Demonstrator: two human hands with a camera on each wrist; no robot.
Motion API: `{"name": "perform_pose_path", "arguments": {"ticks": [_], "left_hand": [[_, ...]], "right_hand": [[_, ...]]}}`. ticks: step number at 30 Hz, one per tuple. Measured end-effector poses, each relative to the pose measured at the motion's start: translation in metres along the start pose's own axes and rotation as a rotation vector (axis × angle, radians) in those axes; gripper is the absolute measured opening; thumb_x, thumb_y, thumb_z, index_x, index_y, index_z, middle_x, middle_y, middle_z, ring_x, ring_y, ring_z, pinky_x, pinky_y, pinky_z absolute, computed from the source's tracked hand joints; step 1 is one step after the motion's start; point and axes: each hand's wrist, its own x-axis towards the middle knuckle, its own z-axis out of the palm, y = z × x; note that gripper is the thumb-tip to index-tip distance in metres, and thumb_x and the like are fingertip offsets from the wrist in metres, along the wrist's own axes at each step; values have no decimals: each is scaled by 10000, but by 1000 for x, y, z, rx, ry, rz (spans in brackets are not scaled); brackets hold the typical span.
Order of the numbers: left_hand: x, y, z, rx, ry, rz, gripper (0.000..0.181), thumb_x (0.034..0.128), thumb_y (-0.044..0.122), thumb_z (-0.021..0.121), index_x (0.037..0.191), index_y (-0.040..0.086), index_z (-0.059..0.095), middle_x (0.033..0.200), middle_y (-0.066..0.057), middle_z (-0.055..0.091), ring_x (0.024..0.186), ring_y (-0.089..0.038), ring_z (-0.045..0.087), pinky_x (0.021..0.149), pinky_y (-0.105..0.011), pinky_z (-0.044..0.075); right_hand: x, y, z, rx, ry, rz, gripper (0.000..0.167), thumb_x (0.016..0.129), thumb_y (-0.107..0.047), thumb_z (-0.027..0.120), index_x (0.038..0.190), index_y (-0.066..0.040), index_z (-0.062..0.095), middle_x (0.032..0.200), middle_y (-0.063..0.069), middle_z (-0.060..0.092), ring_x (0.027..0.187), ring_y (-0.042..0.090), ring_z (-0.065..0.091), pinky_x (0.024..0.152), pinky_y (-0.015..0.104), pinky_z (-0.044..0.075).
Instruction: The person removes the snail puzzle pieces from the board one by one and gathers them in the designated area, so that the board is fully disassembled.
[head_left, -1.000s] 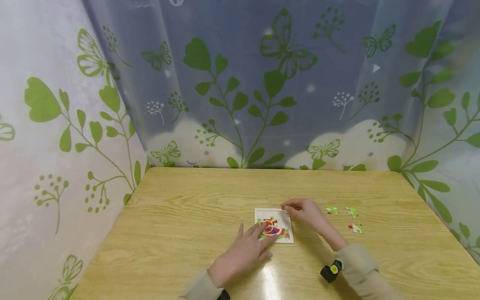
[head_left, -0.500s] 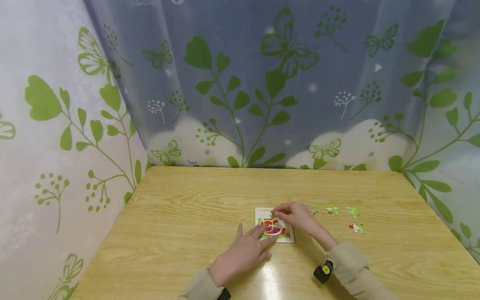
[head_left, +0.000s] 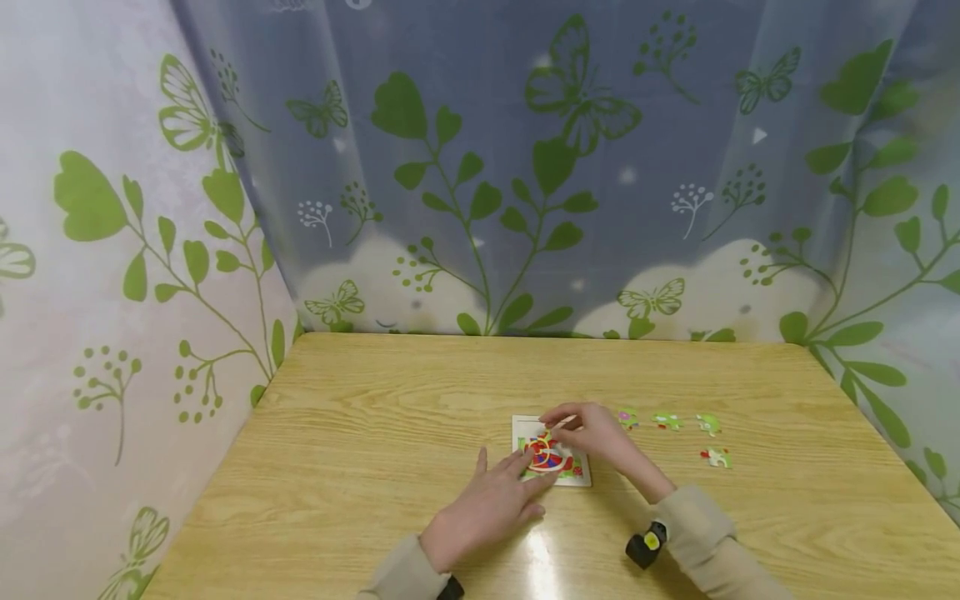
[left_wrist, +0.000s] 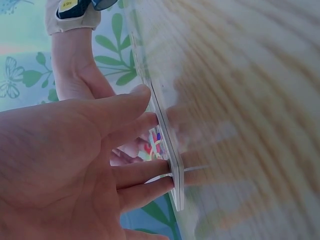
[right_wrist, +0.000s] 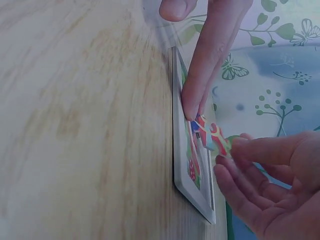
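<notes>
A white-framed puzzle board (head_left: 582,481) lies on the table, with red, blue and green pieces inside its frame. My left hand (head_left: 487,507) rests on the board's lower left, fingers spread over the picture. At the board's upper right, my right hand (head_left: 600,435) pinches a colourful puzzle piece between thumb and fingers. In the right wrist view that piece (right_wrist: 214,137) stands tilted above the board (right_wrist: 194,192), its lower end close to the fingertips of the left hand. The left wrist view shows the left fingers at the edge of the board (left_wrist: 172,165).
Right of the board, several loose puzzle pieces lie on the wooden table (head_left: 360,433): one with a pink spot (head_left: 627,419), two green ones (head_left: 666,421) and a white and red one (head_left: 717,457). A patterned curtain (head_left: 480,167) hangs behind the table.
My right hand has moved left from the board's upper right corner to over its picture, uncovering a pink-spotted piece. The left hand has stayed on the board.
</notes>
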Motion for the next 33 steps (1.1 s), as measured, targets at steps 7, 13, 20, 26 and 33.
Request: {"name": "perform_pose_path", "arguments": {"ticks": [7,13,20,26,33], "left_hand": [[1,0,0,-3,-10,-10,513,1017,403,581,1512,301,498,1563,-104,449,1413,-290,465,1100,-702,338],[0,0,0,-14,-24,-11,528,1018,405,578,1525,302,476,1592,-105,406,1441,-285,429,1109,-710,316],[1,-1,1,-12,-27,-14,529,1017,411,576,1526,307,475,1596,-101,399,1436,-286,435,1108,-708,319],[0,-1,2,0,-16,-10,527,1012,404,586,1519,301,486,1589,-100,412,1431,-287,442,1105,-708,324],[0,-1,1,-6,-20,-20,529,1011,414,584,1520,315,482,1583,-97,422,1432,-281,441,1114,-696,324]], "right_hand": [[0,0,2,37,6,-40,257,881,21,719,1132,-33,739,1037,132,746,886,267,736,721,315,604],[-1,0,5,78,-33,-9,212,890,-7,725,1101,-22,747,1015,126,744,858,240,734,685,290,601],[-2,0,8,128,-36,22,176,902,4,707,1070,-21,750,1013,131,726,823,230,725,628,290,584],[-4,-2,7,123,-2,37,176,916,-18,705,1088,-8,741,1039,149,729,847,233,723,650,313,601],[-6,-3,-4,87,79,67,199,913,-49,723,1109,-29,752,1039,128,745,861,209,723,668,252,566]]}}
